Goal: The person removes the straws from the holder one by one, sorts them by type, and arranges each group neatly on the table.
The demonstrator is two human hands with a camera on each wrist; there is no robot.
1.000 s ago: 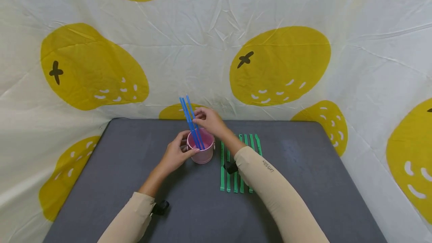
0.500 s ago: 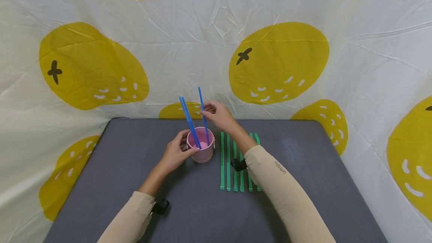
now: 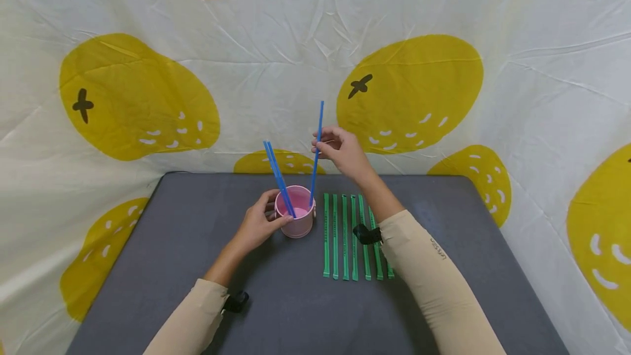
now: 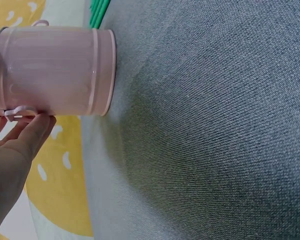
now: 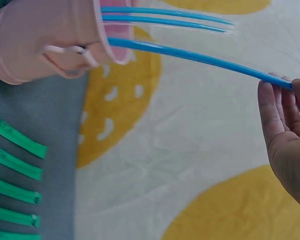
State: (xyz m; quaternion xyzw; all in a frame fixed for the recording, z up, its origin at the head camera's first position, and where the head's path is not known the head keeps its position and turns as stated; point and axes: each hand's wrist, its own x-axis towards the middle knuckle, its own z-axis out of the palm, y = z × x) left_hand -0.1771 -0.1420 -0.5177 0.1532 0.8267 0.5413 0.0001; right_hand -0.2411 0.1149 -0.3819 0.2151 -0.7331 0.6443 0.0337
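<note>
A small pink bucket (image 3: 298, 228) stands upright on the table, a loop handle showing on its side in the right wrist view. My left hand (image 3: 256, 222) grips the bucket from the left, thumb at the near rim and fingers around the far side. Between thumb and fingertips my right hand (image 3: 345, 153) pinches one blue straw (image 5: 190, 54) near its upper part. This straw stands nearly upright, its lower end still inside the bucket's mouth at the right side. Two more blue straws (image 3: 277, 171) lean left in the bucket, with clear wrapper showing at their ends.
Several green paper-wrapped sticks (image 3: 345, 237) lie side by side on the dark grey table (image 3: 296, 300), right of the bucket and partly under my right forearm. A white cloth with yellow fruit prints (image 3: 409, 92) hangs behind the table's far edge.
My right hand has drawn one blue straw up and to the right, away from the other two, across the bucket's mouth. The left hand and bucket have stayed in place.
</note>
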